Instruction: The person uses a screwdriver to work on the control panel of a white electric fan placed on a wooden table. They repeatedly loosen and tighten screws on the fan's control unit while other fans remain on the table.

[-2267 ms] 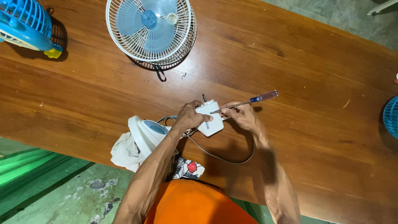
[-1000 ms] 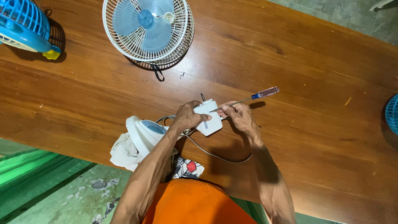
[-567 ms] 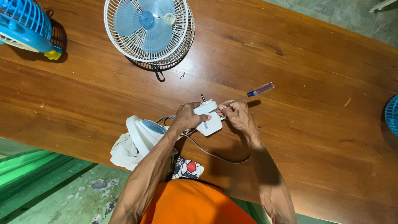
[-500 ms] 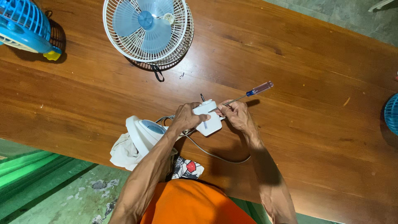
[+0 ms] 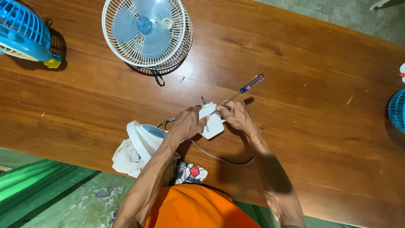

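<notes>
Seen from above, a person in an orange shirt worked at a long wooden table [image 5: 295, 126], both hands meeting near its front edge. The left hand [image 5: 187, 124] was clenched around a small white casing [image 5: 212, 122], pinning it to the tabletop just in front of the body. The right hand [image 5: 236, 116] grasped a screwdriver [image 5: 240, 89] by its metal shaft, the tip pressed against the casing and the purple-and-clear handle angled up and away over the wood. A thin grey cord [image 5: 219, 157] looped from under the casing toward the table's edge. Just left of the left forearm sat a white fan base [image 5: 145, 137] with a pale blue panel, resting on a crumpled white cloth [image 5: 124, 158] at the table's rim. Farther back stood a white fan [image 5: 145, 33] with blue blades, lying face up in its wire cage. A blue fan [image 5: 23, 31] occupied the far left corner, and part of another blue fan [image 5: 397, 110] showed at the right edge. A patterned fabric [image 5: 190, 173] with a red spot lay in the person's lap below the table.
</notes>
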